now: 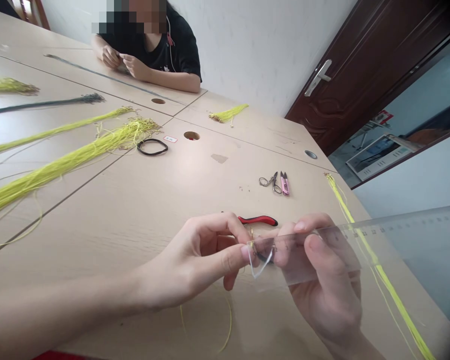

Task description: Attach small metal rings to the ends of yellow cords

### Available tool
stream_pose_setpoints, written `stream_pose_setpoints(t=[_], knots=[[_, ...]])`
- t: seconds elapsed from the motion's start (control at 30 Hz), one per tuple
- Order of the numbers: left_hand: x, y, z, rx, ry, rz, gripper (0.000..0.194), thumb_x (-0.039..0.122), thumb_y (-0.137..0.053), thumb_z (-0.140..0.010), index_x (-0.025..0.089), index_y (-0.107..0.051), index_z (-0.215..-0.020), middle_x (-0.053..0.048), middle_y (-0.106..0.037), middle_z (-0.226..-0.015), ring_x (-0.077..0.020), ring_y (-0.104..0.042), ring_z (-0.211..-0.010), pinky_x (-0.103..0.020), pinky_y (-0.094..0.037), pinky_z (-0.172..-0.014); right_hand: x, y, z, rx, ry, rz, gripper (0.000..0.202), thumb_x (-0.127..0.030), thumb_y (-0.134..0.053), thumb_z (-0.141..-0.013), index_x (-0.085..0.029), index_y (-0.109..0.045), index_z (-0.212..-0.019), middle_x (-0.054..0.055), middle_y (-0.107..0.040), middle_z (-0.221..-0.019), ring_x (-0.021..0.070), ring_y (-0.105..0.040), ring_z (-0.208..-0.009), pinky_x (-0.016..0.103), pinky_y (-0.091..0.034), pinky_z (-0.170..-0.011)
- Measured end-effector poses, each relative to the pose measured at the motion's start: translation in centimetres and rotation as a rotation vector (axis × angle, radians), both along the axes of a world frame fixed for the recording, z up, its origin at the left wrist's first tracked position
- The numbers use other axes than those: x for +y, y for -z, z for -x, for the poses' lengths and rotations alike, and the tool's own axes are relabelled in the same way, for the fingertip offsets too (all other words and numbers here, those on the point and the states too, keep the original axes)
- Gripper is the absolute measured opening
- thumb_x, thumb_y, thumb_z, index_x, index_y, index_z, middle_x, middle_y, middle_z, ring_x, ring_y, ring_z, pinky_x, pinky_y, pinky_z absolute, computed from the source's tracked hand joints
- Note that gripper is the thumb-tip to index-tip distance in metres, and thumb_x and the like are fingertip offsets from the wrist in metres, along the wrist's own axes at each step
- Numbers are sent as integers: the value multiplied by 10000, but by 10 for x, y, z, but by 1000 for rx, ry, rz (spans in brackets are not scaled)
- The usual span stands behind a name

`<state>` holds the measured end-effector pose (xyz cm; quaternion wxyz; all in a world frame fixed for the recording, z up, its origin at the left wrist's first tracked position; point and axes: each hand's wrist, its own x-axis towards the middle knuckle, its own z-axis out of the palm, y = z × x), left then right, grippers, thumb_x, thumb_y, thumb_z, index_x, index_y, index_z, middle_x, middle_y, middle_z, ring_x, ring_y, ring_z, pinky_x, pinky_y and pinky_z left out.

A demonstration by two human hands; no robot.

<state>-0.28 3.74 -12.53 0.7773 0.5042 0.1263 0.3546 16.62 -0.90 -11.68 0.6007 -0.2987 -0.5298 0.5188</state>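
**Two hands meet at the end of one ruler**

Your left hand (198, 260) pinches a thin cord (251, 244) between thumb and forefinger, right at the end of the clear ruler (397, 227). Your right hand (326, 280) grips that ruler between thumb and fingers; it slants up and away to the right. A pale V-shaped strand (255, 275) shows against its end, and a small gold bit (251, 233) stands above your left fingertips. A loose yellow loop (230, 322) lies below your left hand; you cannot tell whether it joins the cord.

Just beyond your hands lie red-handled pliers (260, 220), partly hidden by your left fingers. Farther out are scissors (274, 184) beside pink snips (284, 184). Right of your right hand, a yellow bundle (390, 292) runs partly behind the ruler. Beyond and left of your left hand are more yellow bundles (60, 170), a dark bundle (48, 104) and a black band (152, 152). Across the table (150, 200), a person (150, 60) holds both hands close together.
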Motion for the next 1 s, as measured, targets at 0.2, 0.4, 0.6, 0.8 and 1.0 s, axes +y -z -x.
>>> stream_pose_setpoints(t=[0.2, 0.4, 0.6, 0.8, 1.0], knots=[[-1, 0, 0, 7, 2, 19, 138, 185, -550, -870, 111, -540, -753, -8, -550, -746, -54, -469, -579, -165, -433, -518, 0, -1, 2, 11, 22, 34, 163, -206, -374, -936, -253, -530, -948, -24, -591, -695, 193, -659, -807, 415, -534, -730], [-2, 2, 0, 12, 2, 7, 130, 192, -553, -869, 120, -542, -761, 0, -546, -742, -47, -464, -571, -159, -433, -518, -1, -1, 3, 24, 42, 45, 160, -210, -376, -937, -248, -530, -957, -20, -593, -691, 190, -653, -816, 405, -534, -732], [-1, 1, 1, 21, -2, 5, 124, 195, -558, -865, 122, -543, -766, -10, -545, -749, -57, -461, -581, -163, -435, -511, -1, 0, 2, 6, 42, 34, 155, -216, -383, -936, -250, -533, -958, -17, -594, -685, 188, -655, -800, 400, -532, -726], [0, -1, 0, 18, 1, 22, 132, 195, -556, -864, 120, -544, -756, -8, -551, -746, -52, -457, -566, -160, -429, -507, -1, 1, 1, 2, 39, 29, 157, -212, -380, -937, -247, -531, -961, -18, -591, -683, 192, -654, -810, 410, -530, -733], [-1, 1, 2, 14, -2, 21, 130, 182, -555, -863, 114, -551, -752, -6, -551, -750, -49, -472, -570, -156, -438, -512, -1, 1, 2, 6, 35, 31, 156, -213, -379, -937, -250, -529, -960, -22, -593, -693, 193, -655, -806, 420, -529, -736]])
